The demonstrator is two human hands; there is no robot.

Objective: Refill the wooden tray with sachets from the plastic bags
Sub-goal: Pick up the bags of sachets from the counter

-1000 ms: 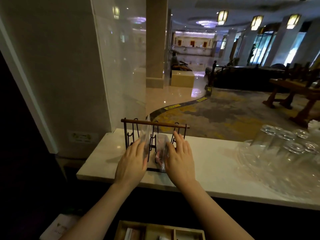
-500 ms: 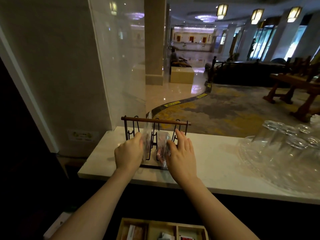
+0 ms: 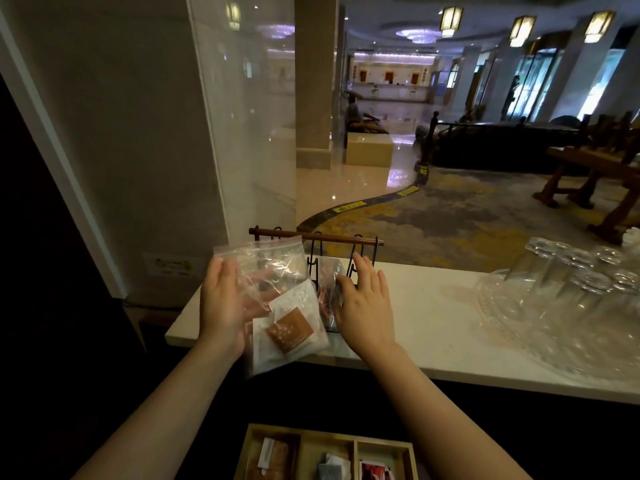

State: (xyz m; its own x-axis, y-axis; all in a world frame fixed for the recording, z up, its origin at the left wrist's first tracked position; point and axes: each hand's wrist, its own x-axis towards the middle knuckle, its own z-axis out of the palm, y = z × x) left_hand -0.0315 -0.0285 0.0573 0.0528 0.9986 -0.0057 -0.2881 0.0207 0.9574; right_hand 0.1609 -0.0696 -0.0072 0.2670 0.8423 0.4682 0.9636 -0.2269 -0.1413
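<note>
My left hand (image 3: 221,306) holds a clear zip plastic bag (image 3: 277,303) with white and brown sachets in it, lifted out in front of the black wire rack (image 3: 315,247). A second plastic bag (image 3: 329,289) with reddish sachets stands in the rack. My right hand (image 3: 363,303) rests against that bag and the rack's side, fingers spread. The wooden tray (image 3: 301,448) lies below at the bottom edge, with three compartments that hold brown, grey-white and red sachets.
The rack stands on a white marble counter (image 3: 433,313). A clear glass tray (image 3: 540,334) carrying several upturned glasses fills the counter's right end. A glass panel and a wall rise at the left. A hotel lobby lies beyond.
My left hand has gripped the left bag and pulled it out of the rack toward me. The right hand stays at the other bag. More of the wooden tray shows.
</note>
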